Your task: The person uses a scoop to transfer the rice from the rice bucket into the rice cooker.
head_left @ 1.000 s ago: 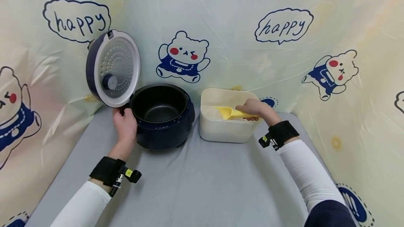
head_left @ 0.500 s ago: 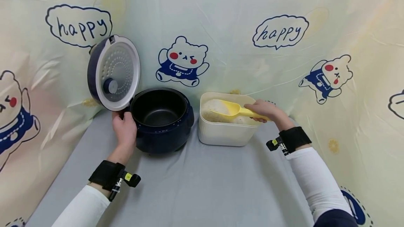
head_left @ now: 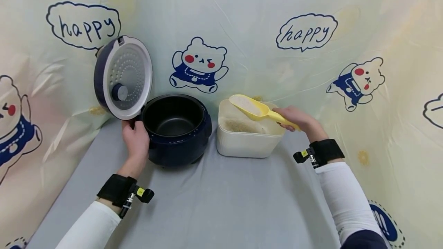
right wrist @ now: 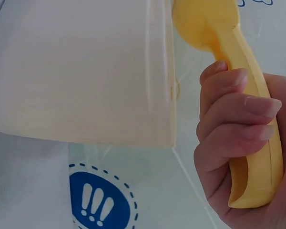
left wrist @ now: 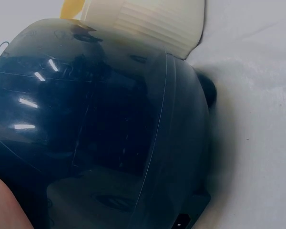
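Note:
A dark blue rice cooker (head_left: 176, 149) stands on the table in the head view, its lid (head_left: 129, 74) raised at the left and its black inner pot (head_left: 174, 122) showing bare inside. My left hand (head_left: 136, 139) grips the cooker's left side below the lid, thumb up, the other fingers partly hidden. To the right, a cream rice bin (head_left: 249, 145) holds rice (head_left: 242, 126). My right hand (head_left: 297, 118) holds a yellow scoop (head_left: 257, 114) by its handle, fingers curled round it in the right wrist view. White rice fills the scoop, which is tilted above the bin.
Grey cloth covers the table (head_left: 214, 203). A patterned curtain (head_left: 263, 72) with bears and the word "happy" hangs close behind the cooker and bin and along both sides.
The scoop has come up out of the rice, loaded, and now hangs above the bin with its bowl end raised. My left hand and the cooker have stayed put.

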A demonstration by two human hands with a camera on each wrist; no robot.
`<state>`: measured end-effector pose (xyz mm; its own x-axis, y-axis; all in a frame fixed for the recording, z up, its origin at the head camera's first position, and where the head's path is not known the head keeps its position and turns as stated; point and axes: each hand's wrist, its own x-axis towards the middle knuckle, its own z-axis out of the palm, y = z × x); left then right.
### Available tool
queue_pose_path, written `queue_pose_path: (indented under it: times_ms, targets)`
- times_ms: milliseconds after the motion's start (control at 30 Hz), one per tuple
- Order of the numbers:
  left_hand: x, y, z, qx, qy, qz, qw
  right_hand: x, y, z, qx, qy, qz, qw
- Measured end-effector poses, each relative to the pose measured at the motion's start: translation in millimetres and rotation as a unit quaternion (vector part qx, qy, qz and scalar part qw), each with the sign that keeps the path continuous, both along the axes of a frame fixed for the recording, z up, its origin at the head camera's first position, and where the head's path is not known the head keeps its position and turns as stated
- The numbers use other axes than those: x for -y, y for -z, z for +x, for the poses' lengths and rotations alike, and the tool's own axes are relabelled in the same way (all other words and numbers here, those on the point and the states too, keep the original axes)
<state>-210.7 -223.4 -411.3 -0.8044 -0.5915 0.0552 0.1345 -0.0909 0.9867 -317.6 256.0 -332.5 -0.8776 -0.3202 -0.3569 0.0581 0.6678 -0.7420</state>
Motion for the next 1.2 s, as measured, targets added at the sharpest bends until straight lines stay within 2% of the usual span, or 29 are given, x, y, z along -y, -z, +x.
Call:
queue_pose_path:
  times_ms: [167,333,767,1000,1200]
  targets:
    - [-1.5,-4.0,0.2,0.003,-0.005,-0.008,0.9999,10.0,-9.6,-5.7,-0.007,-0.002,0.009,1.0]
    - [1.5,4.1,-5.5,0.003,-0.007,-0.024,0.9997,24.6,-21.5,-8.9,-0.018,-0.016,0.014,1.0]
    - [6.5,14.0,-6.9,0.017,-0.006,-0.042,0.9989,100.6,-67.3,-15.8,-0.044,-0.076,0.053,0.995]
    - [6.9,14.8,-7.9,0.023,-0.013,-0.053,0.9983,139.0,-81.1,-21.2,-0.048,-0.105,0.108,0.987]
    - [6.2,15.2,-8.0,0.022,-0.018,-0.058,0.9979,160.3,-89.8,-20.7,-0.077,-0.117,0.158,0.977]
